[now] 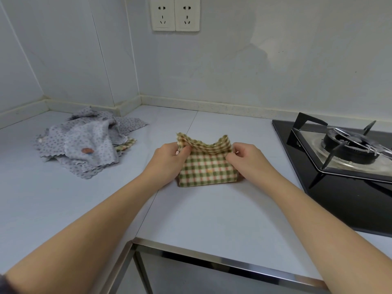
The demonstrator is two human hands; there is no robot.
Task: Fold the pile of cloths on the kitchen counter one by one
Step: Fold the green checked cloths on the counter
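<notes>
A green and cream checked cloth [206, 168] lies partly folded on the pale counter [212, 213] in the middle. Its far edge stands lifted off the counter. My left hand [167, 161] pinches the lifted left corner. My right hand [247, 159] pinches the lifted right corner. To the left, a loose pile of grey dotted cloths [84, 141] lies near the corner wall, with another checked cloth [126, 145] peeking out under its right side.
A black gas hob [339, 158] with a burner and pan support fills the right side. Two wall sockets [175, 14] sit above on the tiled wall. The counter's metal front edge [222, 261] runs close to me.
</notes>
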